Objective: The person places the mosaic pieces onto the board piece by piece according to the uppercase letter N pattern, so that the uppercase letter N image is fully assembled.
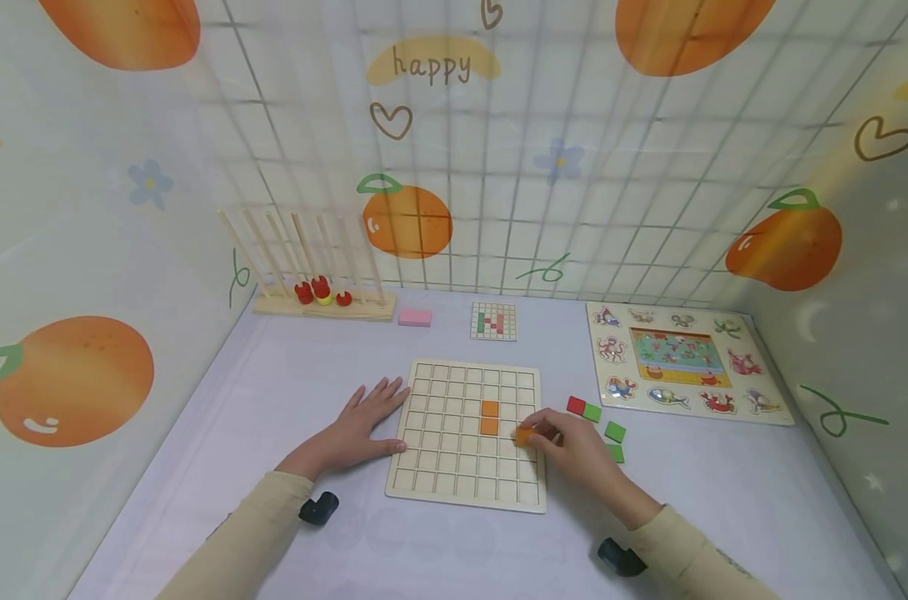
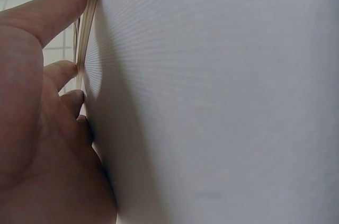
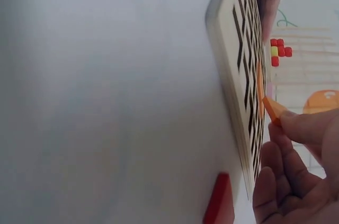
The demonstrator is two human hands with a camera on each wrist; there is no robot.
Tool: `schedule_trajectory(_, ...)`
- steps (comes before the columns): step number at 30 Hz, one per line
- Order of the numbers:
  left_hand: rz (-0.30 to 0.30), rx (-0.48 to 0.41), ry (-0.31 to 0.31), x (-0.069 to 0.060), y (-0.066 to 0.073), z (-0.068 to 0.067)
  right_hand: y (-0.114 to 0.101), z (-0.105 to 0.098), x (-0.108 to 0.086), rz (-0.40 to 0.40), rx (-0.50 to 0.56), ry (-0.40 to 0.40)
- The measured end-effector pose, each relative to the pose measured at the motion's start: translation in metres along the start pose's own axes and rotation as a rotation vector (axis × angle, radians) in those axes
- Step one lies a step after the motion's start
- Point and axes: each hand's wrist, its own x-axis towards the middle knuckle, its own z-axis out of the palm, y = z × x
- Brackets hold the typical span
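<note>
A wooden grid board [image 1: 442, 469] lies flat on the pale table, with two orange square tiles [image 1: 489, 409] set one below the other in its cells. My left hand [image 1: 356, 433] is spread beside the board, its thumb and fingertips touching the left edge. Over the board's right side, my right hand [image 1: 580, 450] pinches another orange square tile [image 1: 524, 436] between thumb and finger. The right wrist view shows this pinched tile [image 3: 273, 108] tilted above the grid. In the left wrist view, the left fingers [image 2: 63, 73] meet the board's side.
A red tile [image 1: 576, 405] and several green tiles [image 1: 615, 432] lie right of the board. Farther back are a pegged wooden rack [image 1: 322, 308], a pink block [image 1: 415, 317], a small pattern card [image 1: 493, 322] and a sea-animal puzzle board [image 1: 690, 358]. Printed curtains enclose the table.
</note>
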Motion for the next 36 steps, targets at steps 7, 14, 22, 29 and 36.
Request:
schedule_trajectory(7, 0.010, 0.002, 0.006, 0.000, -0.003, 0.002, -0.010, 0.011, 0.001, -0.050, 0.022, -0.016)
schedule_trajectory(14, 0.002, -0.007, 0.002, 0.001, -0.003, 0.002, -0.017, 0.022, 0.002, -0.118, 0.015, -0.031)
schedule_trajectory(22, 0.002, -0.003, 0.002, 0.000, -0.003, 0.002, -0.021, 0.033, 0.003, -0.095, -0.042, -0.041)
schedule_trajectory(29, -0.005, -0.013, 0.007, 0.001, -0.002, 0.002, -0.026, 0.040, 0.004, -0.132, -0.083, -0.033)
schedule_trajectory(36, -0.011, 0.006, 0.000, 0.002, -0.004, 0.003, -0.026, 0.043, 0.005, -0.152, -0.119, -0.015)
